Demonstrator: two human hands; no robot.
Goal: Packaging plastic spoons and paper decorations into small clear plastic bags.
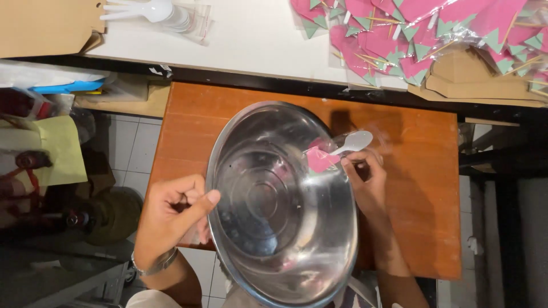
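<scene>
Bench, white, along the top edge; well apart from the hands.

Stool, orange-brown wood, just below the bench; it carries the bowl and both hands work over it.

Bowl, steel, round, shiny, empty as far as can be seen; it overhangs the near edge of the stool, toward the person.

Packets, a heap of clear bags with pink and green paper picks on wooden sticks, on the bench at upper right, partly over brown card pieces.

Left hand, at the bowl's left rim, thumb laid along the rim, fingers curled loosely; grip closed on nothing that shows, seemingly steadying the bowl.

Right hand, at the bowl's right rim, grip pinched on a clear bag holding a white spoon and a pink pick; the bag hangs just over the rim.

Spoons, white plastic, bagged, on the bench at upper left.

Handling note, as a judgement: keep the left thumb firm on the rim since the bowl overhangs, and hold the bag by its edge above the bowl's hollow so that it falls inside rather than onto the stool.
</scene>
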